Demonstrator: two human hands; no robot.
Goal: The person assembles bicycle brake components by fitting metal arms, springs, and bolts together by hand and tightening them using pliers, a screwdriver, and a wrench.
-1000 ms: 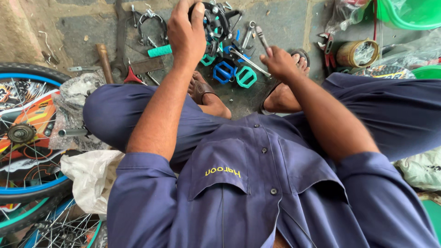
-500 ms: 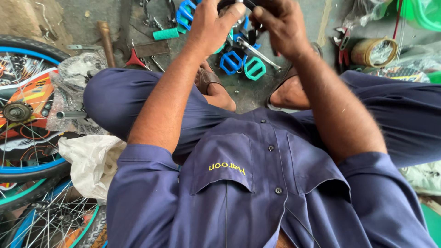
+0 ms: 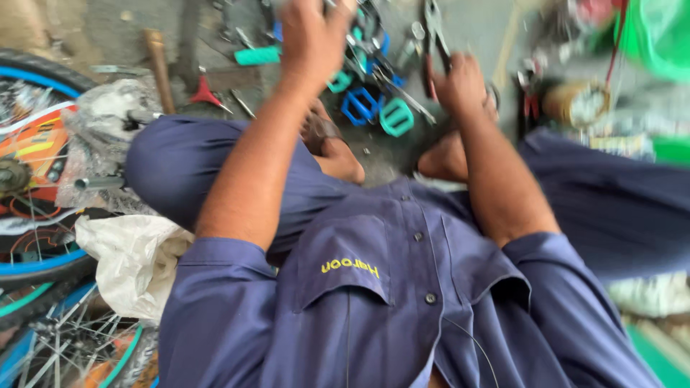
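Observation:
I squat on the floor in dark blue work clothes, and the view is blurred. My left hand [image 3: 313, 39] is raised at the top edge, its fingers closed around a dark bicycle part that the frame edge mostly cuts off. My right hand [image 3: 460, 85] is to its right and lower, gripping the handles of metal pliers [image 3: 431, 32] whose jaws point away from me. Between my arms a blue pedal [image 3: 359, 108] and a teal pedal [image 3: 397, 116] lie on the concrete among several loose tools.
A bicycle wheel with a blue rim [image 3: 32, 154] and a white bag [image 3: 129, 259] crowd my left side. A wooden-handled hammer [image 3: 157, 65], a teal grip [image 3: 257, 55] and a red-handled tool [image 3: 205, 93] lie ahead. A round tin [image 3: 575, 104] and a green basin [image 3: 661, 36] are at right.
My right hand has come away from the part held by my left hand, moved down and to the right, and now holds pliers. The view has shifted and blurred.

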